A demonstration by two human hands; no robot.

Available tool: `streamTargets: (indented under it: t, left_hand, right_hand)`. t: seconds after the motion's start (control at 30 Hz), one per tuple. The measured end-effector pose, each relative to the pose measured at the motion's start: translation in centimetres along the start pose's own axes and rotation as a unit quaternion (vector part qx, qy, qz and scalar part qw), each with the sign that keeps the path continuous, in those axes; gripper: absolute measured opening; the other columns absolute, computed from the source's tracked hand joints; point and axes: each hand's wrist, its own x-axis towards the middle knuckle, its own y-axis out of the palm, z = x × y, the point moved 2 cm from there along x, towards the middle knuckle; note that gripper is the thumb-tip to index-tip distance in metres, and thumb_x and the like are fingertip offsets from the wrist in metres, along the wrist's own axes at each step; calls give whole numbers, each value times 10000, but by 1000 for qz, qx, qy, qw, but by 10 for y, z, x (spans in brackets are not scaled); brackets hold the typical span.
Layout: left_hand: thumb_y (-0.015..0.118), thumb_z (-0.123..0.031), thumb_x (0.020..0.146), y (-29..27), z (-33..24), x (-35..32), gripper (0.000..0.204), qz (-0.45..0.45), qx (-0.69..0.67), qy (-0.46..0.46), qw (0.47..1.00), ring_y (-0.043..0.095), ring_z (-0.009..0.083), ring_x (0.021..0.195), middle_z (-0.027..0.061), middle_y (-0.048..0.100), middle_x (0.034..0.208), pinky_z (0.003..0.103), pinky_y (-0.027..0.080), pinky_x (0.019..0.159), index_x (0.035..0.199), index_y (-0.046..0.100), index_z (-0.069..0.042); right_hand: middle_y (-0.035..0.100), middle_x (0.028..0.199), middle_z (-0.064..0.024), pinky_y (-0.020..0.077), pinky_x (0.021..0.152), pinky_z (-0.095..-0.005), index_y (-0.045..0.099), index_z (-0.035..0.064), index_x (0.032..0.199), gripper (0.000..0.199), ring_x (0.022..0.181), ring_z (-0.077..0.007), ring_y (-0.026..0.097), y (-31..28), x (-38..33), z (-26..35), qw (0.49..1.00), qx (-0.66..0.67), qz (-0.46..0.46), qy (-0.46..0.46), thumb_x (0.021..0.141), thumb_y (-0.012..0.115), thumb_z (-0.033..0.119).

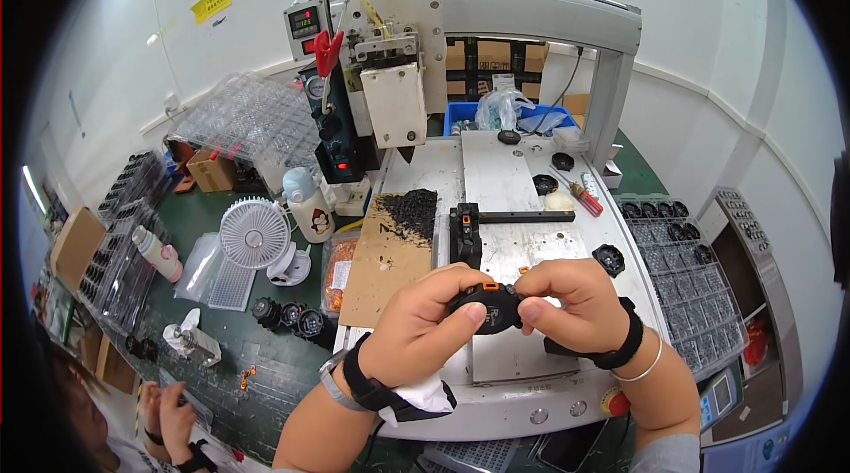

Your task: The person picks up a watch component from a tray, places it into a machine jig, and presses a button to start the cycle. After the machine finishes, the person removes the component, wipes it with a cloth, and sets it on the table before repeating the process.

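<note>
Both my hands hold one small black round part point(490, 307) with an orange tab, over the front of the machine's metal work plate point(513, 199). My left hand point(425, 323) grips its left side with the thumb on top. My right hand point(574, 296) pinches its right side. A black wrist strap is on each wrist, and a white cloth hangs under the left one. A black fixture block point(466, 234) stands on the plate just beyond the part. Another black round part point(609, 258) lies to the right of my right hand.
A dispensing head point(390, 92) hangs over the plate's back left. A cardboard sheet with black debris point(390, 252) lies left of the plate. A small white fan point(255, 234), bottles and clear trays stand at left. Trays with black parts point(682, 252) sit at right. Another person's hands point(168, 415) show at lower left.
</note>
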Motion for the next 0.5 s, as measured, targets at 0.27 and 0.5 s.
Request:
streamTargets:
  t: [0.27, 0.5]
  left_hand:
    - [494, -87, 881, 0, 2, -1, 212, 4, -19, -9, 1000, 484, 104, 797, 55, 522, 888, 239, 387, 705, 1056, 545, 22]
    - [508, -72, 873, 2, 3, 1, 214, -13, -46, -13, 999, 481, 94, 776, 46, 514, 871, 238, 394, 690, 1059, 545, 27]
  right_hand:
    - [620, 691, -63, 455, 570, -228, 621, 14, 835, 126, 599, -126, 588, 0, 0, -1, 1000, 4, -3, 3, 813, 629, 138]
    - [620, 686, -59, 450, 561, -219, 620, 7, 828, 120, 603, -108, 586, -1, 2, 0, 1000, -1, -6, -5, 817, 621, 126]
